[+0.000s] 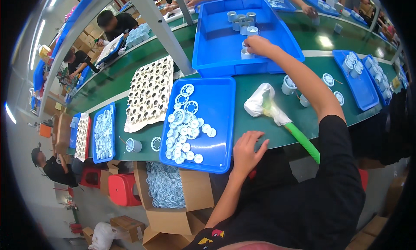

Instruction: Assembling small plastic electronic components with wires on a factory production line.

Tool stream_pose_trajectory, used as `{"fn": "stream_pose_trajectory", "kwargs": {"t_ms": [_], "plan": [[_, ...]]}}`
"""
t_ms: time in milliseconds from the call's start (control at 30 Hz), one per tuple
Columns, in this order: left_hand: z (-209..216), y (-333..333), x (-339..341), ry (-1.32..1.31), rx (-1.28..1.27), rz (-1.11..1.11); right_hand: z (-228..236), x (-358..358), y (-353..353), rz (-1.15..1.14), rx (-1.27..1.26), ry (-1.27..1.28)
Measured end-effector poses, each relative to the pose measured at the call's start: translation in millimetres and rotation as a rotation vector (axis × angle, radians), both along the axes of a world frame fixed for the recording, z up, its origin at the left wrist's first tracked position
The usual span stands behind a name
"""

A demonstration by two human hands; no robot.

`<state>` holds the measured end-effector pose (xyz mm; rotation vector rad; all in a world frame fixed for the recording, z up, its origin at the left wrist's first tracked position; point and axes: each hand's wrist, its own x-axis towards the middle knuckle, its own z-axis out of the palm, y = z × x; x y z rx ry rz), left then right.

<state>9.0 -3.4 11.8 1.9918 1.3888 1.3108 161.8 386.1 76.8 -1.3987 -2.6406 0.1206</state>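
My right hand (258, 46) reaches into a large blue bin (216, 68). Its fingers are closed on a pale cylindrical part (244, 45), mostly covered by the hand. Just below sits another such cylinder (247, 55), and a loose group of cylinders (242, 22) stands farther back in the bin. My left hand (248, 154) lies at the table's near edge, fingers stretched out, holding nothing. Beside it is a shallow blue tray (216, 141) with pale blue rings and small discs (184, 133). A mallet with a green handle (303, 142) and white-wrapped head (261, 102) lies to the right.
Several cylinders (289, 85) stand right of the mallet, near blue trays (366, 98) of cylinders. Left are a moulded pulp tray (149, 94), a blue tray of rings (104, 131) and a lone cylinder (133, 145). Below stands a ring-filled carton (197, 189). Other people work across the line.
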Motion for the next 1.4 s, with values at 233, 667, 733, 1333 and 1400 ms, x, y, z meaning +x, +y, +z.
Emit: {"fn": "stream_pose_trajectory", "kwargs": {"t_ms": [233, 667, 733, 1333, 1400], "plan": [[5, 2, -1, 0.005, -0.005, -0.07, -8, 56, 38, -0.332, 0.147, -0.124], [4, 4, -3, 0.038, 0.012, -0.018, -14, 25, 92, -0.201, 0.146, 0.002], [6, 4, -4, 0.052, -0.001, -0.013, -10, 9, 95, -0.268, 0.126, 0.025], [17, 27, 52, 0.134, -0.144, 0.036, 1, 7, 135, -0.1, 0.009, -0.307], [10, 31, 66, 0.167, -0.116, 0.111, 4, 13, 111, -0.095, -0.014, -0.103]]}}
